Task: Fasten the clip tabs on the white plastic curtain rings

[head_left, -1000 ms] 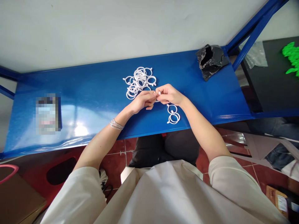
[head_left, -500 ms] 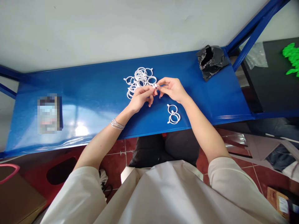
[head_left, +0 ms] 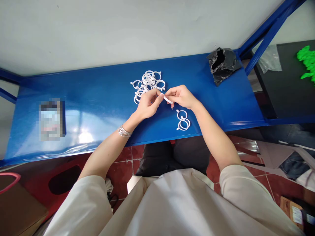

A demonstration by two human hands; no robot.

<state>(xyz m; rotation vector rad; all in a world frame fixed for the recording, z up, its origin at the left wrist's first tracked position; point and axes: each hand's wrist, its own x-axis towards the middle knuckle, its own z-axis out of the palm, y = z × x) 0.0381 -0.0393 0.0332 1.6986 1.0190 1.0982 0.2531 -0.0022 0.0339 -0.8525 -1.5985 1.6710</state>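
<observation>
**One white ring (head_left: 168,99) in hand, most piled**

The left hand (head_left: 150,103) and right hand (head_left: 182,97) pinch it between them above the blue table (head_left: 98,95). A larger pile (head_left: 149,78) lies just beyond, left; a small cluster (head_left: 182,117) nearer, right: probably early progress.

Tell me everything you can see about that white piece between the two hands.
The white piece shows as a short, narrow, smooth-looking strip, perhaps plastic, slanting down to the right in the picture. The left hand pinches its upper end and the right hand holds it too. It is held over the blue tabletop, between the heap of white rings and the smaller group. The hands hide part, so its full shape can't be told.
</observation>
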